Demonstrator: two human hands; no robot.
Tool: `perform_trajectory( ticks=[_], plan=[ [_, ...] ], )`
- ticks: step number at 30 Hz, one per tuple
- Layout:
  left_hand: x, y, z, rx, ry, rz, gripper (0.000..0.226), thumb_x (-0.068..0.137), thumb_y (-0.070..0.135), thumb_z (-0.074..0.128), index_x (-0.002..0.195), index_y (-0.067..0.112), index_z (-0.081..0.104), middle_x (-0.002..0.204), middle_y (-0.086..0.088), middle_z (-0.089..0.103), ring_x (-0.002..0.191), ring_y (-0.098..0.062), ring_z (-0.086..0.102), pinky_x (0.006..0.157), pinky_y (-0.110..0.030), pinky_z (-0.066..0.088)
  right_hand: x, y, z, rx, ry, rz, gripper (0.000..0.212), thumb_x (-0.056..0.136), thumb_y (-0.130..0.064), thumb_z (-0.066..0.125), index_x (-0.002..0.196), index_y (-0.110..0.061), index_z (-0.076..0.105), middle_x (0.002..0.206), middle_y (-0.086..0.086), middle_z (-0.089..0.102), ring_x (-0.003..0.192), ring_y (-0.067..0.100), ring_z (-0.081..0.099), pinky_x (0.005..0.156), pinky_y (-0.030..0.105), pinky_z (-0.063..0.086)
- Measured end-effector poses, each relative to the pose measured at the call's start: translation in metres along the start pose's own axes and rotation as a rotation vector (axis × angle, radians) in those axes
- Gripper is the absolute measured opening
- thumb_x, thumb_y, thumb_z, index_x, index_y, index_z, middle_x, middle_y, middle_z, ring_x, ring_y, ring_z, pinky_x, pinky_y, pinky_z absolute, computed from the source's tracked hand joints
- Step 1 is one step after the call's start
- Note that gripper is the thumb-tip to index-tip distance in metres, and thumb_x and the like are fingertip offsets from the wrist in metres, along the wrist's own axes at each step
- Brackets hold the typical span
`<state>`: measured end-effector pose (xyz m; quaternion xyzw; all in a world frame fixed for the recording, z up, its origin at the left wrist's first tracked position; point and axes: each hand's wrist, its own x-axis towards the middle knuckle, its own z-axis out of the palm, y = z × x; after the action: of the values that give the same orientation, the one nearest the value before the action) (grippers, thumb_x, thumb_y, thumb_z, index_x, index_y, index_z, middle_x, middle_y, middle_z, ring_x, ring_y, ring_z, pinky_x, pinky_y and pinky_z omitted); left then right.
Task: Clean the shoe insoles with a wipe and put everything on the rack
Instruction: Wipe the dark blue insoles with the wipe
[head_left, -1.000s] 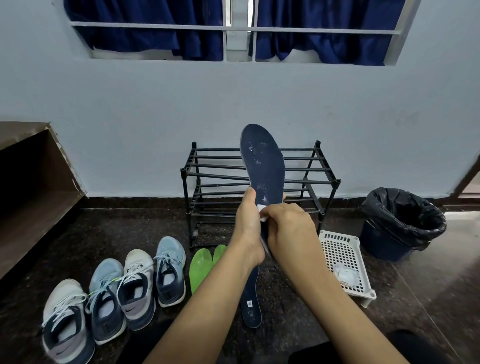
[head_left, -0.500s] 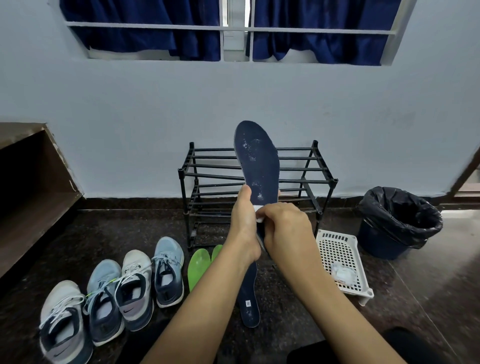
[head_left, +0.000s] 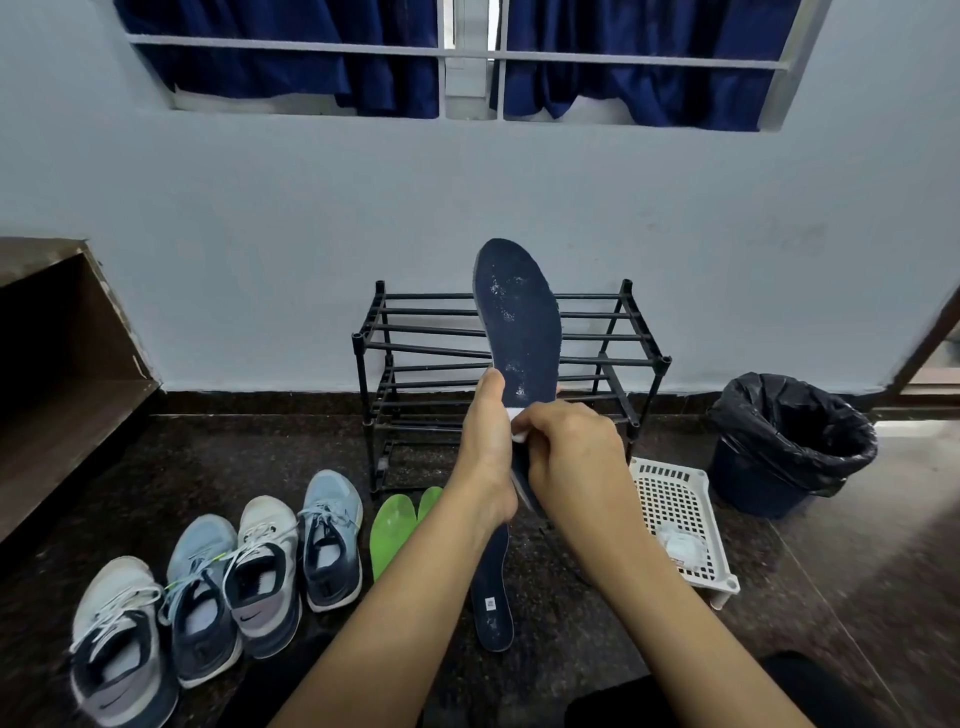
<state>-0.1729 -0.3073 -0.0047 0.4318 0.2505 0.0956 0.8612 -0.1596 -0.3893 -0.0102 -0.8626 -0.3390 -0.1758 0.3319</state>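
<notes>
The left hand (head_left: 485, 452) has a closed grip on the heel half of a dark navy foam insole (head_left: 519, 327), held upright in front of the black metal tube rack (head_left: 613, 358), toe pointing up. The right hand (head_left: 571, 457) pinches a white wipe (head_left: 517, 422) against it.

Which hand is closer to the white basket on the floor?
The right hand. It holds the wipe against the dark blue insole, on the side of the white basket. The left hand grips the insole's other edge, farther from the basket.
</notes>
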Motion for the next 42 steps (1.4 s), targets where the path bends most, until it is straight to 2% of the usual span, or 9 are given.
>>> perform_trajectory(
  ticks=[3,7,10,16,19,25,30,35,42],
  plan=[
    [0.0,0.001,-0.001,0.009,0.008,0.008,0.056,0.098,0.052,0.039,0.111,0.008,0.072,0.099,-0.006,0.074,0.09,-0.022,0.068,0.076,-0.03,0.053,-0.003,-0.002,0.0,0.012,-0.025,-0.002,0.023,0.076,0.005,0.054,0.081,-0.01,0.07,0.079,0.006,0.067,0.079,0.024,0.06,0.068,0.037,0.051],
    [-0.003,-0.002,0.003,0.034,-0.02,0.001,0.055,0.099,0.05,0.037,0.107,0.009,0.072,0.102,-0.011,0.074,0.099,-0.026,0.069,0.086,-0.035,0.052,0.004,0.003,0.001,-0.009,0.089,0.006,0.021,0.073,0.008,0.055,0.076,-0.009,0.068,0.074,0.005,0.065,0.075,0.024,0.059,0.061,0.037,0.05],
    [-0.004,-0.005,0.005,0.034,-0.021,0.025,0.051,0.101,0.048,0.036,0.107,0.01,0.071,0.101,-0.01,0.074,0.097,-0.026,0.069,0.083,-0.035,0.053,0.006,0.005,-0.002,0.001,0.121,0.024,0.023,0.072,0.01,0.055,0.075,-0.009,0.068,0.072,0.004,0.064,0.073,0.024,0.059,0.061,0.036,0.05],
    [0.0,-0.003,0.001,0.035,0.009,0.016,0.057,0.099,0.052,0.037,0.11,0.01,0.073,0.104,-0.007,0.075,0.105,-0.024,0.069,0.094,-0.036,0.052,0.001,0.0,-0.002,0.026,0.002,0.026,0.025,0.076,0.006,0.051,0.08,-0.011,0.069,0.078,0.004,0.066,0.076,0.024,0.06,0.069,0.035,0.049],
    [0.001,-0.004,0.0,0.046,0.014,0.012,0.056,0.099,0.051,0.037,0.109,0.01,0.073,0.102,-0.007,0.075,0.103,-0.024,0.069,0.091,-0.034,0.052,-0.001,0.0,-0.001,0.028,-0.089,0.062,0.026,0.08,0.002,0.05,0.086,-0.013,0.07,0.085,0.003,0.067,0.079,0.022,0.061,0.074,0.032,0.049],
    [-0.001,-0.008,0.005,0.084,0.026,0.019,0.053,0.1,0.049,0.036,0.107,0.01,0.071,0.103,-0.012,0.074,0.098,-0.028,0.069,0.086,-0.038,0.053,0.005,0.004,-0.004,0.042,0.041,0.061,0.026,0.079,0.005,0.052,0.085,-0.013,0.07,0.08,0.003,0.067,0.077,0.021,0.061,0.07,0.033,0.05],
    [-0.003,-0.003,0.003,0.052,0.021,-0.007,0.054,0.099,0.048,0.036,0.102,0.009,0.074,0.1,-0.009,0.075,0.095,-0.024,0.07,0.085,-0.034,0.053,0.001,-0.001,-0.002,0.033,0.0,0.046,0.025,0.078,0.004,0.052,0.083,-0.013,0.07,0.08,0.004,0.067,0.077,0.022,0.061,0.069,0.033,0.048],
    [-0.003,0.002,-0.001,0.044,0.034,-0.015,0.057,0.1,0.05,0.036,0.101,0.008,0.074,0.09,-0.006,0.076,0.085,-0.02,0.069,0.074,-0.03,0.054,-0.003,-0.006,0.001,0.065,-0.048,0.026,0.025,0.08,0.002,0.053,0.088,-0.013,0.072,0.084,0.003,0.068,0.08,0.022,0.062,0.073,0.034,0.05],
    [-0.008,-0.001,0.006,0.076,0.063,0.025,0.053,0.1,0.049,0.035,0.108,0.012,0.072,0.105,-0.011,0.074,0.104,-0.028,0.068,0.101,-0.043,0.05,0.008,0.004,0.003,0.078,0.081,0.023,0.025,0.076,0.008,0.053,0.081,-0.01,0.07,0.079,0.005,0.066,0.076,0.022,0.061,0.069,0.032,0.049]
  ],
)
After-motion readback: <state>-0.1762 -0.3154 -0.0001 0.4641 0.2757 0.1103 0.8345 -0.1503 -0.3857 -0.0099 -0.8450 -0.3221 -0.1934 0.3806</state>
